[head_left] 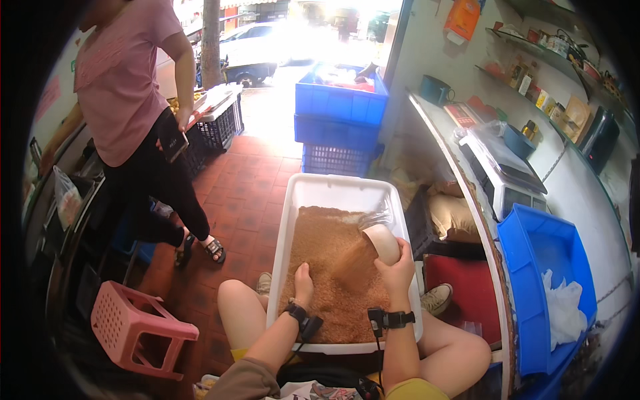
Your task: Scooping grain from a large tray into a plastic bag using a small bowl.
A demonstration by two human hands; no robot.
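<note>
A large white plastic tub (345, 183) stands before me between my legs, part filled with reddish-brown grains and a finer tan powder (320, 232). My right hand (397, 265) grips a pale bowl (382, 244), tilted over the tub, and brown powder pours from it onto the heap. My left hand (304, 284) touches the grains at the left of the tub, its fingers partly sunk in them and the thumb hidden. Clear plastic (378, 217) lies on the mix near the tub's far right corner. Both wrists carry black straps with small devices.
A pink plastic stool (145, 327) stands at the left. Another person (125, 80) stands at the back left, holding a dark phone-like object. Stacked blue crates (341, 107) are beyond the tub. At the right, a counter edge holds a scale (505, 170) and a blue bin (530, 295) with white bags.
</note>
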